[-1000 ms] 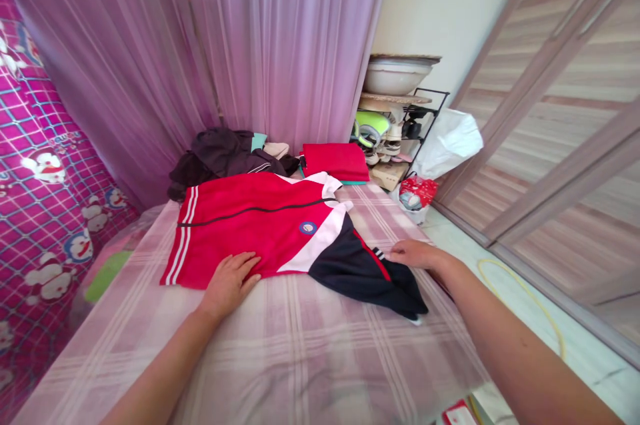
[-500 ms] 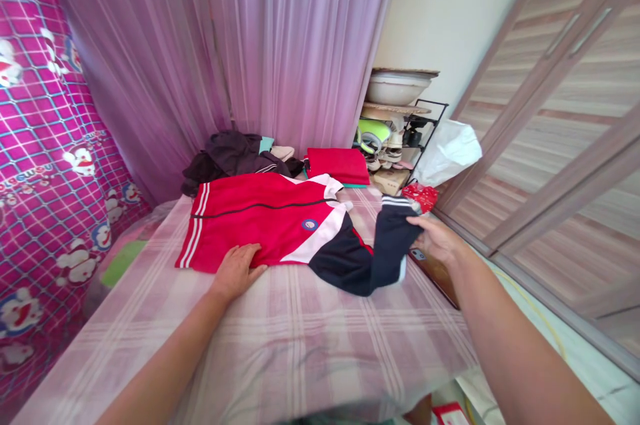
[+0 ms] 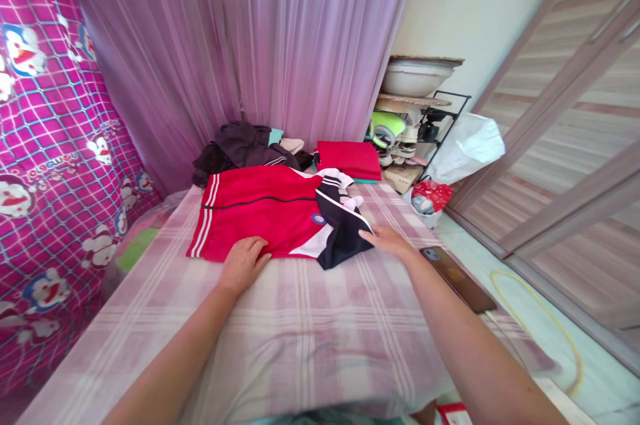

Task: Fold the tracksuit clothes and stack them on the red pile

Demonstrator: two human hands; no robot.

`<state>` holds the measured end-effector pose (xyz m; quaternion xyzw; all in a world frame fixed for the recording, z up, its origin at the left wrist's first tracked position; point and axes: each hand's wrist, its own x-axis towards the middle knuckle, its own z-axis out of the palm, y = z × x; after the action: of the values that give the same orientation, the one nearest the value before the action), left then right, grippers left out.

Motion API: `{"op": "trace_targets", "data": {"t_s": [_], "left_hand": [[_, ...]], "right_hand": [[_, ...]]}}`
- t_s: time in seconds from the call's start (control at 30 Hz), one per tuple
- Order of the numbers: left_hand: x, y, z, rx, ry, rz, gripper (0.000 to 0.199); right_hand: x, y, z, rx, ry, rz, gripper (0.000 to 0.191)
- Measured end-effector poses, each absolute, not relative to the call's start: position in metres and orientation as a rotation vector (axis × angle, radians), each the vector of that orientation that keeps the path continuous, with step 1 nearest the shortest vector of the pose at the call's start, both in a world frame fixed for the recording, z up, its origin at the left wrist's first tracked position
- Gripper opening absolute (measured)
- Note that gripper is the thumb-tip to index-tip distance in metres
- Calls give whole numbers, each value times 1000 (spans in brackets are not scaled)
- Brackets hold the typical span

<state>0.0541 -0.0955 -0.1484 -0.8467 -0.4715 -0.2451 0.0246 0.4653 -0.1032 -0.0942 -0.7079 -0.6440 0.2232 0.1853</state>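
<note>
A red jacket (image 3: pixel 260 211) with white stripes at its hem and a black zip lies flat on the plaid cloth (image 3: pixel 300 318). Its dark sleeve (image 3: pixel 345 235) is folded over the chest, the striped cuff near the white collar. My left hand (image 3: pixel 245 263) rests on the jacket's lower edge, fingers laid on the fabric. At the sleeve's fold on the right is my right hand (image 3: pixel 387 240), thumb and fingers around the dark fabric's edge.
Behind the jacket are a dark clothes pile (image 3: pixel 245 145) and folded red clothing (image 3: pixel 349 159). A phone (image 3: pixel 457 278) lies at the right edge. Beyond stand a rack (image 3: pixel 453 118) and a wardrobe (image 3: pixel 565 111).
My right hand has moved left with the sleeve, which now lies folded across the jacket's chest instead of out to the right. My left hand stays on the lower edge.
</note>
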Motion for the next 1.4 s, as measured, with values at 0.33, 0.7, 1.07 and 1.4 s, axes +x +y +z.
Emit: {"op": "trace_targets", "data": {"t_s": [0.33,0.7,1.07,1.4], "left_hand": [[52,-107,-141,-2618,-1287,-722,32],[54,-116,-136,-2573,-1216,-542,27],[39,-108,-122,-2555,-1393,-505,22],[30,-142,-116,-2563,-1223,-586,23]], "right_hand": [[492,-131,-107,-1776,-1682,756,49],[497,-151,-140,-1762,-1716,722,42],[494,-154,-135,-1783,-1726,606,37],[498,-162,-133,-1978,-1686,355,32]]}}
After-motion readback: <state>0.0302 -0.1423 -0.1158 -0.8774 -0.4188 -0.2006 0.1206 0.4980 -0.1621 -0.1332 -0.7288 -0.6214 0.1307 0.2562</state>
